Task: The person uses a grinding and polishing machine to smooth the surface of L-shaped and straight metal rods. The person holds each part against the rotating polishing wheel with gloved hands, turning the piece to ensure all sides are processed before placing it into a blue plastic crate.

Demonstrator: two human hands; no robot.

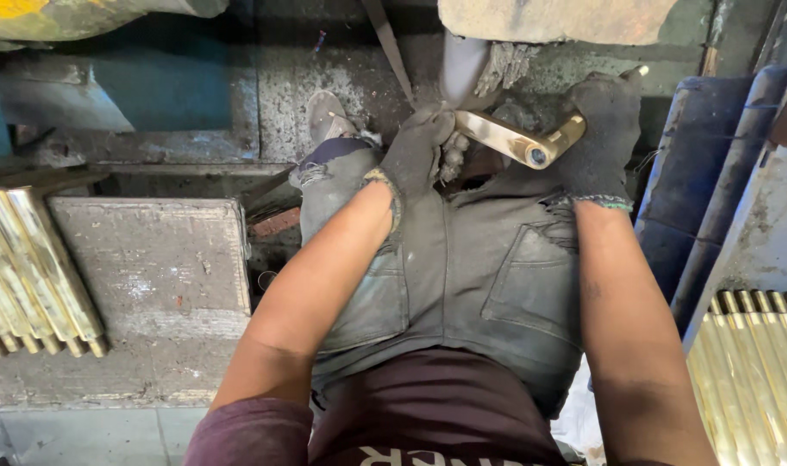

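Two gloved hands (415, 151) (605, 138) around brass handle (518, 142)

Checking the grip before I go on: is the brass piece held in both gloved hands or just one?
Both. The left hand grips one end of the brass piece and the right hand the other, above the lap.

One brass handle piece (518, 142) sits between two gloved hands, the left hand (415, 155) and the right hand (607, 138). Two stacks of brass bars lie alongside: one at left (31, 267), one at right (755, 362).
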